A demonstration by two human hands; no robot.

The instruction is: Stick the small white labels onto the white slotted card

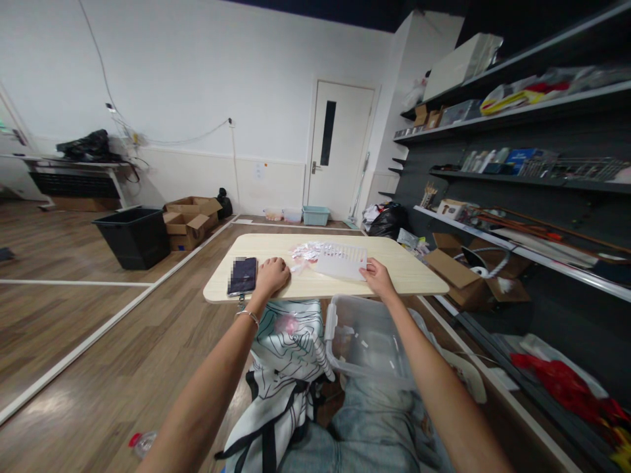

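Observation:
At the left of the pale wooden table (394,263), my left hand (273,274) rests palm down. Its fingers lie on the tabletop, with nothing visible in them. Beside it is a dark phone-like item (242,274), partly blurred out. My right hand (378,277) pinches the right edge of a whitish translucent sheet (340,266), which has a row of slot-like marks along its far part. A heap of small white and reddish pieces (308,251) lies at the sheet's left, too small to make out.
Under the table's near edge stands a clear plastic bin (365,335) with a few white scraps. A white patterned bag (290,348) hangs or lies left of it. Shelves (522,177) and an open cardboard box (466,276) stand at right; a black bin (133,236) stands at left.

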